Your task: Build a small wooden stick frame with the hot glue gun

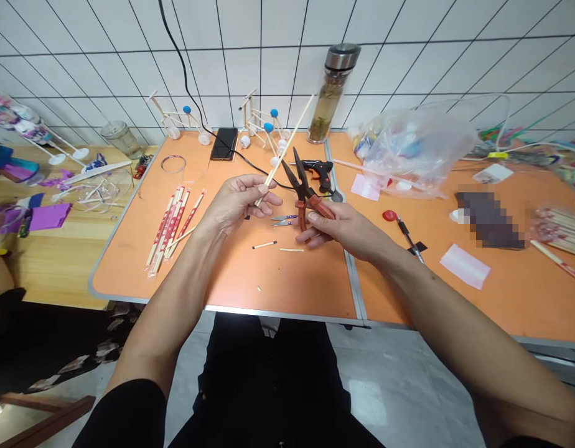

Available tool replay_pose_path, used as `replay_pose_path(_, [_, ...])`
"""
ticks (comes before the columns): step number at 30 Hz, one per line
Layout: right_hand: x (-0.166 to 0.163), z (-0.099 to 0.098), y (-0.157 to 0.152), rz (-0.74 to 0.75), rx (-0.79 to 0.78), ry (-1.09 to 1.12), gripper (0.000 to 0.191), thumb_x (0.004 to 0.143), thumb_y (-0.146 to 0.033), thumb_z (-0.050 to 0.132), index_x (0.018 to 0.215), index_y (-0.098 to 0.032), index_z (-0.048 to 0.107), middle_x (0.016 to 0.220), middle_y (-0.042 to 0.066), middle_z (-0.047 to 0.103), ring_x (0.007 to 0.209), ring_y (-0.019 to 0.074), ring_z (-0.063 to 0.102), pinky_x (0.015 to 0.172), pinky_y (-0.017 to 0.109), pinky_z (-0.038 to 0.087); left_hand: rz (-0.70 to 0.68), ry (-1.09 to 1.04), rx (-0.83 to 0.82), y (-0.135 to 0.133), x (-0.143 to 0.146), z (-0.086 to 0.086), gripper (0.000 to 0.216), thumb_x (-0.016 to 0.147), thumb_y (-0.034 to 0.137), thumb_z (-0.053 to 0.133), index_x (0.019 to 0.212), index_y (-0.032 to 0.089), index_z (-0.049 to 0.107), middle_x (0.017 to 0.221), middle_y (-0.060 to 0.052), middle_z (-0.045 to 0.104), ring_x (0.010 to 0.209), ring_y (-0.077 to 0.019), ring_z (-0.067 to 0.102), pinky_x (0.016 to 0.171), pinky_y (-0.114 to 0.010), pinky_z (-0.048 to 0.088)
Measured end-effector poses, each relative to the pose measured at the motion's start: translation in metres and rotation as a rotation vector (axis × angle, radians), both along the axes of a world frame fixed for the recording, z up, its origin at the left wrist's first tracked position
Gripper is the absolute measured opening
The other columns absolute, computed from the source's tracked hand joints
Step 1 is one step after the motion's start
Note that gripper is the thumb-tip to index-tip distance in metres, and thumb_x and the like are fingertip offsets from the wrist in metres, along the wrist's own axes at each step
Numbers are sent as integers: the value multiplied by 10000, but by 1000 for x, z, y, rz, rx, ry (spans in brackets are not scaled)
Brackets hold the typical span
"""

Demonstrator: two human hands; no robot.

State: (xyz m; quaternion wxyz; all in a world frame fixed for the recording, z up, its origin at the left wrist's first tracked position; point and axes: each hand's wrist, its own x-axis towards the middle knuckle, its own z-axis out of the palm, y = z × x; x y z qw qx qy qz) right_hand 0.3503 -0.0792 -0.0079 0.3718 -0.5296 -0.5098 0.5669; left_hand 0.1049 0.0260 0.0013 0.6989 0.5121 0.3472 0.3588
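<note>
Between thumb and fingers, my left hand (pixel 243 202) holds a thin wooden chopstick (pixel 294 129) that slants up to the right. My right hand (pixel 334 227) grips the red handles of a pair of long-nose pliers (pixel 302 186); their jaws are parted and point up, close to the chopstick. Beneath the hands lie small scissors (pixel 285 220), a short stick with dark ends (pixel 264 245) and a thinner stick piece (pixel 292 250). Left of my left hand are several chopsticks in red-and-white wrappers (pixel 170 227). A black glue gun (pixel 318 171) lies just behind the pliers.
At the back stand stick models with blue balls (pixel 269 127), a phone (pixel 223 144) and a glass tea bottle (pixel 331 93). A black cable (pixel 187 81) crosses the table. On the right lie a clear plastic bag (pixel 413 146), a pen (pixel 409 238) and a paper piece (pixel 465 266).
</note>
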Motion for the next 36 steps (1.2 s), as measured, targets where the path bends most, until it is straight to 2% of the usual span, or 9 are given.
replay_pose_path(9, [-3, 4, 3, 22, 71, -108, 441, 971, -619, 823, 1153, -228, 731, 1094, 90, 784, 971, 280, 849, 886, 445, 712, -118, 9, 56, -6, 5, -7, 294, 881, 322, 917, 1080, 130, 818, 870, -113, 865, 595, -143, 776, 570, -202, 587])
replay_pose_path(16, [13, 10, -23, 84, 111, -166, 461, 1015, -669, 759, 948, -217, 692, 847, 42, 733, 678, 171, 692, 677, 327, 578, -17, -29, 37, -3, 0, 2, 259, 885, 301, 921, 1035, 123, 805, 906, -115, 873, 584, -125, 764, 546, -183, 571])
replay_pose_path(19, [16, 5, -28, 0, 47, -46, 481, 1002, -697, 763, 932, -227, 686, 671, 11, 675, 633, 166, 641, 590, 280, 491, -26, -59, 3, -4, 1, 2, 260, 885, 302, 933, 1021, 121, 806, 1018, -138, 882, 596, -125, 775, 558, -189, 591])
replay_pose_path(22, [8, -2, -22, -67, -93, 149, 631, 839, -815, 852, 1013, -234, 681, 727, 2, 731, 472, 119, 504, 427, 263, 337, -98, -86, -20, -9, 6, -2, 242, 880, 287, 936, 1023, 127, 823, 1200, -156, 870, 617, -128, 791, 561, -200, 612])
replay_pose_path(24, [-1, -4, -15, -28, -177, 234, 681, 781, -845, 869, 1032, -243, 673, 689, -18, 699, 477, 130, 513, 409, 251, 315, -128, -80, -40, -12, 9, -5, 229, 877, 280, 938, 1024, 138, 835, 1250, -151, 859, 623, -129, 796, 552, -197, 613])
replay_pose_path(27, [-13, -9, -6, 99, -271, 277, 672, 830, -871, 783, 1056, -247, 673, 622, -39, 620, 495, 141, 506, 445, 246, 350, -130, -77, -63, -15, 14, -8, 205, 873, 274, 941, 989, 140, 839, 1302, -153, 844, 624, -118, 792, 564, -194, 626])
replay_pose_path(30, [-20, -14, -4, 52, -113, 74, 668, 844, -796, 793, 1197, -242, 672, 842, 22, 735, 607, 168, 583, 538, 285, 450, -82, -79, -55, -15, 17, -10, 218, 847, 281, 958, 929, 128, 827, 1357, -162, 825, 620, -102, 784, 579, -189, 637])
replay_pose_path(33, [-21, -20, -5, -113, 211, -425, 557, 822, -486, 853, 1283, -231, 671, 1171, 104, 780, 943, 269, 707, 800, 376, 555, -53, -65, -16, -15, 19, -11, 261, 813, 305, 980, 887, 121, 811, 1319, -162, 836, 609, -106, 781, 563, -185, 631])
replay_pose_path(36, [-16, -24, -9, -107, 280, -604, 259, 933, -419, 703, 1100, -221, 705, 1041, 104, 782, 931, 295, 706, 807, 402, 544, -23, -43, 15, -16, 18, -10, 289, 807, 332, 982, 916, 129, 807, 1277, -142, 849, 612, -114, 787, 555, -184, 626])
